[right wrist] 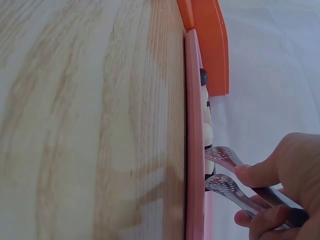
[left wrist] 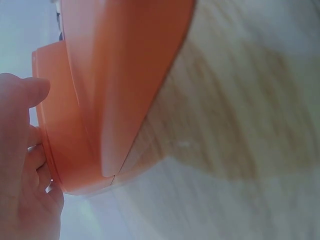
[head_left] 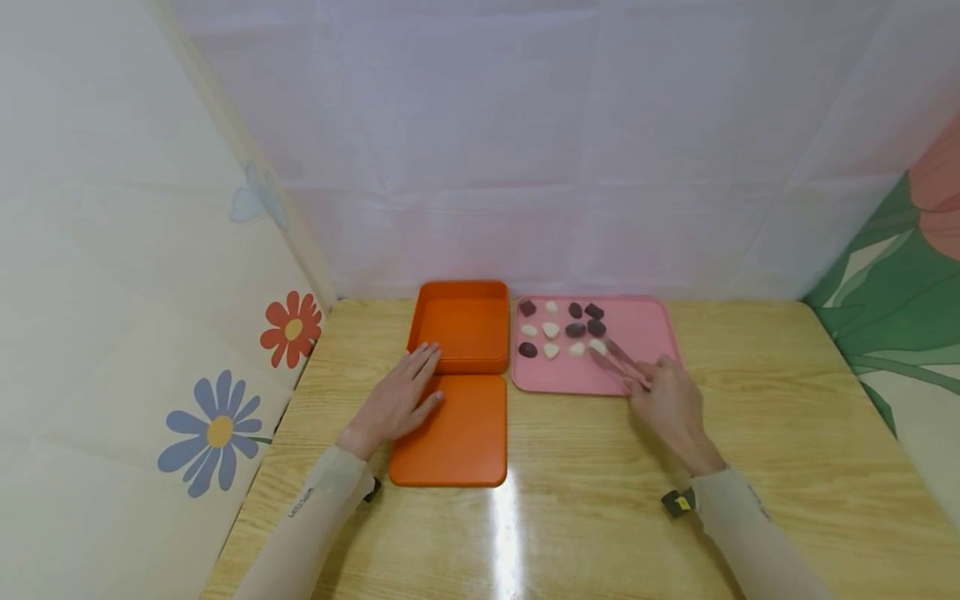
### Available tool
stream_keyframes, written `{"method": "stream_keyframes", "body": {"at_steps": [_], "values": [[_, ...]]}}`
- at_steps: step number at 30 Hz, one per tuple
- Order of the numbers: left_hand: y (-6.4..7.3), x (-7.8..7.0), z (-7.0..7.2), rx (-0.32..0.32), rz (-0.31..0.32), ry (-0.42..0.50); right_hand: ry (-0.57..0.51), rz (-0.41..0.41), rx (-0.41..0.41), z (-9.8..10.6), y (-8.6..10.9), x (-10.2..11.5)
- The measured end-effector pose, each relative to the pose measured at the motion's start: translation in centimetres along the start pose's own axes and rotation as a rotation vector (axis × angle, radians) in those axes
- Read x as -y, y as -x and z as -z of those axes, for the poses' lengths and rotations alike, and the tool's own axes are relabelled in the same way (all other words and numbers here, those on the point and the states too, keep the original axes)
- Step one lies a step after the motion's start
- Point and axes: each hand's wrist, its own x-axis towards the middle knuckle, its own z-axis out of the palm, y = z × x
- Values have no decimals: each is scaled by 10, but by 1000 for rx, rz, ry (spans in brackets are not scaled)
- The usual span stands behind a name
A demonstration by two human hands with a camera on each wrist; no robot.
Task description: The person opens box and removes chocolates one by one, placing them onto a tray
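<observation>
My right hand [head_left: 669, 406] grips metal tongs [right wrist: 245, 202] with perforated ends. The tongs' spread tips reach over the pink tray [head_left: 637, 325], on either side of a white chocolate [head_left: 597, 345] at the front right of the rows. Other dark chocolates [head_left: 575, 330] and white ones [head_left: 551, 331] lie in rows on that tray, some oval, some heart-shaped, some angular. My left hand [head_left: 395, 397] lies with fingers extended at the front left corner of an orange box [head_left: 471, 365], its thumb over the flat orange lid [head_left: 453, 442]. The box stands open, with nothing showing inside.
A wooden table [head_left: 585, 500] carries everything; the lid lies right in front of the box, and the tray stands to the box's right. A pale cloth wall [head_left: 480, 167] rises behind them. Flower-printed panels [head_left: 217, 429] border both sides.
</observation>
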Motion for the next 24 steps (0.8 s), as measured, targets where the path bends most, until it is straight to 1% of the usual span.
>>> {"method": "stream_keyframes", "body": {"at_steps": [5, 10, 14, 17, 24], "values": [[0, 0, -1, -6, -3, 2, -3, -17, 2, 4, 0, 1], [0, -1, -1, -40, -23, 5, -26, -42, -17, 7, 2, -3], [0, -2, -1, -57, -31, -5, -31, -58, -13, 10, 3, -9], [-1, -2, -1, -55, -30, -12, -31, -72, -18, 12, 4, -14], [-1, -2, 2, -27, -16, -1, -38, -125, -41, 18, 4, -25]]}}
